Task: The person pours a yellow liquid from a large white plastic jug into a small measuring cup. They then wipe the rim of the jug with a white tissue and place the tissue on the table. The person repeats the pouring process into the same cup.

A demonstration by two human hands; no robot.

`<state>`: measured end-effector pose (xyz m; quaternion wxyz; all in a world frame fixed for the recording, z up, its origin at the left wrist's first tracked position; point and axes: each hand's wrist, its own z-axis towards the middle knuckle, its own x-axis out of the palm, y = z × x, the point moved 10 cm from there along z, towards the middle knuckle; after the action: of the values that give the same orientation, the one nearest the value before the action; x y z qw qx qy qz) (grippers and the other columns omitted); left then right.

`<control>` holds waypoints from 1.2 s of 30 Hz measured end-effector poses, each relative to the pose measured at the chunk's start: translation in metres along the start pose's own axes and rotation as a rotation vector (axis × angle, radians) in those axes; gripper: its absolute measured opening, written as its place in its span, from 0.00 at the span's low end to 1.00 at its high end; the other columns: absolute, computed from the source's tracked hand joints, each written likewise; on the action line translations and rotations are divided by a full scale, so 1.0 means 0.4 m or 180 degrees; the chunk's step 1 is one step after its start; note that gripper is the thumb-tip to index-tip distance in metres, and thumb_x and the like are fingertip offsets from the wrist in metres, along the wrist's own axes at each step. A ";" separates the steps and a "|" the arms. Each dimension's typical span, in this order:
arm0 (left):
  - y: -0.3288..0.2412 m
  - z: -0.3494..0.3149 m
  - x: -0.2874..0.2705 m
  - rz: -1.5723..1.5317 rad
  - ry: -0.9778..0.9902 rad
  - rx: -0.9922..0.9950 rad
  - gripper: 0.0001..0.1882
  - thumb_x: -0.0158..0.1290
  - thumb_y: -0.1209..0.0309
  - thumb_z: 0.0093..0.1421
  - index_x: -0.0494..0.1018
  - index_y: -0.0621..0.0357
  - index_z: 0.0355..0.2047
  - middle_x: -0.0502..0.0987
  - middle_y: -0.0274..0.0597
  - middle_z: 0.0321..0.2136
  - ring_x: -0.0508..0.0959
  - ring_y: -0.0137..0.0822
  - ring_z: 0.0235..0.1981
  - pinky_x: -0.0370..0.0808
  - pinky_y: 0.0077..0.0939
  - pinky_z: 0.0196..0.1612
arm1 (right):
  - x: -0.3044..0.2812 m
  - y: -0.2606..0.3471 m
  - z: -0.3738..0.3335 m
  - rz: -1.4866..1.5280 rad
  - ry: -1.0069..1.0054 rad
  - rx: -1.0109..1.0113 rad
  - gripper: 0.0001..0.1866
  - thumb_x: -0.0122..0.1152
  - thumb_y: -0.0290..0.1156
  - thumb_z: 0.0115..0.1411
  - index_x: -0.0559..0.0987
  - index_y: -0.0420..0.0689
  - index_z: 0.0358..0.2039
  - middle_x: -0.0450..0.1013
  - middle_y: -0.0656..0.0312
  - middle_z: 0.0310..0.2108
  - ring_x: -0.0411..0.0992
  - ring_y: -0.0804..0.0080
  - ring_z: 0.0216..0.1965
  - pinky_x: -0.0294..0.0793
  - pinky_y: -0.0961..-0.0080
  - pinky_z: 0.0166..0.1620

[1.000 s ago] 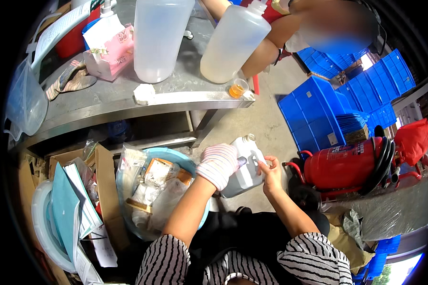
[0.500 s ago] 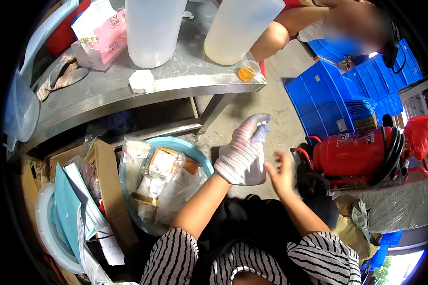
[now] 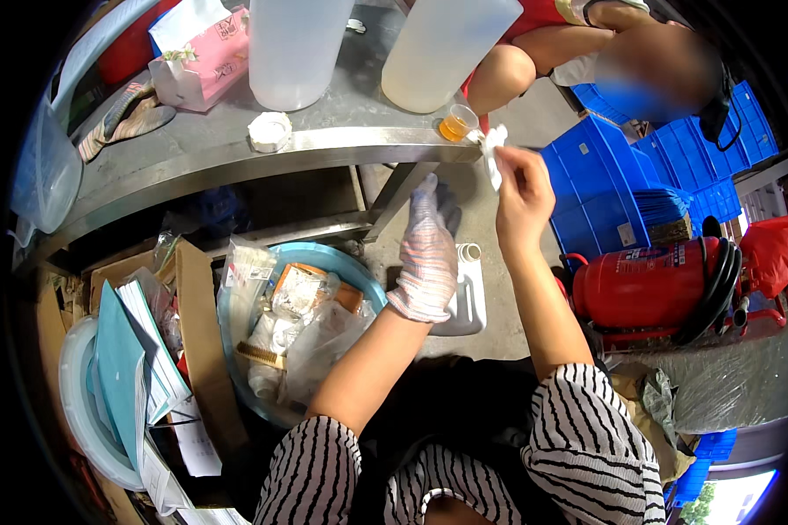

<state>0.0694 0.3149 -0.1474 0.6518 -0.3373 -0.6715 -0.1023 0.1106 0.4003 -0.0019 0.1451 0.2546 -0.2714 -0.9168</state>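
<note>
My left hand [image 3: 427, 254], in a striped knit glove, is beside a white plastic jug [image 3: 471, 302] and partly covers it. Its fingers are stretched out, with nothing visible in them. The jug has a moulded handle, and its round neck [image 3: 469, 252] shows at the top. Bare and raised near the table's corner, my right hand [image 3: 525, 197] pinches a crumpled white tissue [image 3: 494, 159]. Close to that tissue, a small clear cup [image 3: 458, 122] of orange liquid stands on the metal table [image 3: 368, 140].
Two tall translucent containers [image 3: 293, 61], a pink tissue pack [image 3: 206, 66], a striped glove [image 3: 127, 118] and a round white cap [image 3: 270, 131] are on the table. A blue tub [image 3: 372, 289] stands left; blue crates [image 3: 595, 184] and a red extinguisher [image 3: 643, 280] right. Someone sits beyond.
My right hand has risen from beside the jug to the table corner, now with the white tissue. My left hand has shifted slightly left and up, uncovering the jug's neck.
</note>
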 end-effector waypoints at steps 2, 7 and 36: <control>-0.007 0.008 -0.038 0.0127 -0.0310 0.0086 0.32 0.41 0.49 0.65 0.59 0.56 0.62 0.60 0.43 0.62 0.60 0.39 0.61 0.50 0.36 0.65 | 0.037 0.011 0.024 -0.0014 0.0035 -0.0235 0.07 0.63 0.19 0.53 0.80 0.40 0.34 0.74 0.60 0.32 0.72 0.73 0.32 0.72 0.80 0.36; -0.035 0.009 -0.079 -0.0088 -0.0625 0.0174 0.27 0.42 0.56 0.66 0.59 0.56 0.60 0.63 0.46 0.58 0.63 0.43 0.58 0.56 0.36 0.64 | 0.096 0.027 -0.016 -0.0724 0.0204 -0.0616 0.15 0.67 0.18 0.49 0.79 0.43 0.39 0.72 0.61 0.36 0.72 0.72 0.32 0.73 0.78 0.36; -0.172 -0.030 -0.111 0.0358 -0.1199 0.1418 0.17 0.48 0.67 0.62 0.67 0.54 0.50 0.71 0.38 0.46 0.71 0.34 0.47 0.66 0.30 0.54 | 0.125 -0.150 -0.136 0.1161 -0.0855 0.0834 0.09 0.60 0.19 0.55 0.75 0.38 0.37 0.70 0.67 0.35 0.68 0.81 0.36 0.67 0.84 0.43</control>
<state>0.0353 0.2423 -0.1671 0.5783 -0.2357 -0.7668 0.1483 0.0914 0.4055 -0.0949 0.2365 0.0942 -0.4460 -0.8581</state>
